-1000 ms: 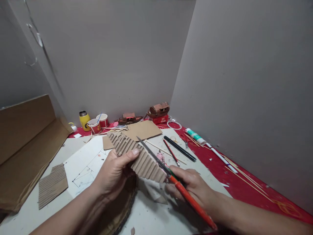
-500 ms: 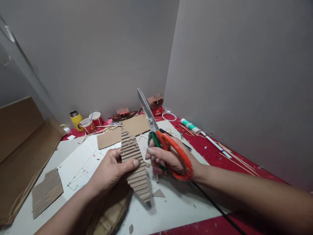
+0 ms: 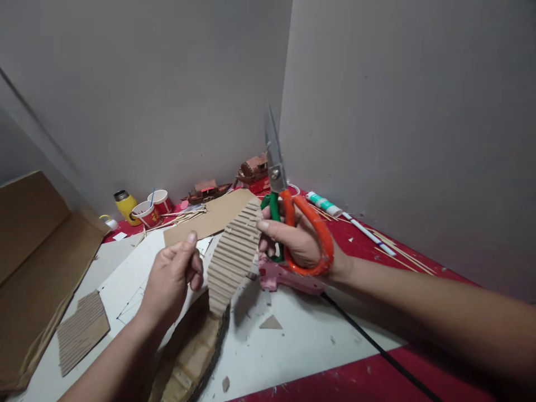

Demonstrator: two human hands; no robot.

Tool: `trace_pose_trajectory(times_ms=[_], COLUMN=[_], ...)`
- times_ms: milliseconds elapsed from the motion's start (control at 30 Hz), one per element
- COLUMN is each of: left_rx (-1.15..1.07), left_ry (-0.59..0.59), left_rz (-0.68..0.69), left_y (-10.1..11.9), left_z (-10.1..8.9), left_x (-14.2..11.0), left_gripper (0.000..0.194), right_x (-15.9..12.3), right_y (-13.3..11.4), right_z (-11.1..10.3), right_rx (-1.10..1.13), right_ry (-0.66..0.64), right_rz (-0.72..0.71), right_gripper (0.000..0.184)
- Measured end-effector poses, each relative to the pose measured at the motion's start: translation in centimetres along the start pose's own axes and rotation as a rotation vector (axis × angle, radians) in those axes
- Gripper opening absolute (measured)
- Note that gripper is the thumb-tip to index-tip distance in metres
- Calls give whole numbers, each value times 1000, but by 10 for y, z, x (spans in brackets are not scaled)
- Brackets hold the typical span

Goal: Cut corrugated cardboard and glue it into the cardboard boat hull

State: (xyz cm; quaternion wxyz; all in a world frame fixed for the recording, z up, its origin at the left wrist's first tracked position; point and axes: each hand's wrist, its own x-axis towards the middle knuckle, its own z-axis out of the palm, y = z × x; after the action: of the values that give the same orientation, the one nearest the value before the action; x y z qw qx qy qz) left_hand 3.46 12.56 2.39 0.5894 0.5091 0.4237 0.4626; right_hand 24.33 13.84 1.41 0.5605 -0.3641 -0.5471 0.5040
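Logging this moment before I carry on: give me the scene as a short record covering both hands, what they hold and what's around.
Left hand: fingers curled, nothing seen held
Right hand: holds scissors; pinches ribbed cardboard piece at its upper end
Scissor blades: pointing up
White sheet: triangular scrap
Back: yellow bottle, two cups, two model boats

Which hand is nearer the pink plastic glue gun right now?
Right. The right hand is just above the pink plastic glue gun in the picture; the left hand is farther left, past the brown corrugated cardboard piece.
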Motion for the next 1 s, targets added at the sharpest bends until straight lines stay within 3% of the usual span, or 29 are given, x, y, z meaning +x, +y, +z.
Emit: trace_pose_trajectory(times_ms=[100, 200, 267, 400, 567, 833, 1000], left_rx=[-66, -112, -113, -40, -2, 46, -26], left_ry=[156, 178, 135, 20, -163, 42, 69], left_rz=[100, 119, 69, -36, -124, 68, 146], left_y=[1, 1, 1, -2, -4, 13, 21], left_z=[-2, -1, 1, 5, 11, -4, -12], left_x=[5, 7, 6, 0, -5, -2, -1], left_gripper=[42, 24, 17, 32, 26, 11, 27], right_x=[5, 6, 6, 3, -2, -2, -1], right_y=[1, 1, 2, 5, 12, 7, 6], right_z=[-8, -10, -9, -9, -14, -16, -17], right_rx=[-1, -9, -4, -5, -71, -41, -59], right_ry=[63, 90, 101, 121, 165, 104, 89], right_rz=[-92, -136, -146, -137, -162, -198, -148], right_gripper=[18, 16, 16, 20, 21, 24, 29])
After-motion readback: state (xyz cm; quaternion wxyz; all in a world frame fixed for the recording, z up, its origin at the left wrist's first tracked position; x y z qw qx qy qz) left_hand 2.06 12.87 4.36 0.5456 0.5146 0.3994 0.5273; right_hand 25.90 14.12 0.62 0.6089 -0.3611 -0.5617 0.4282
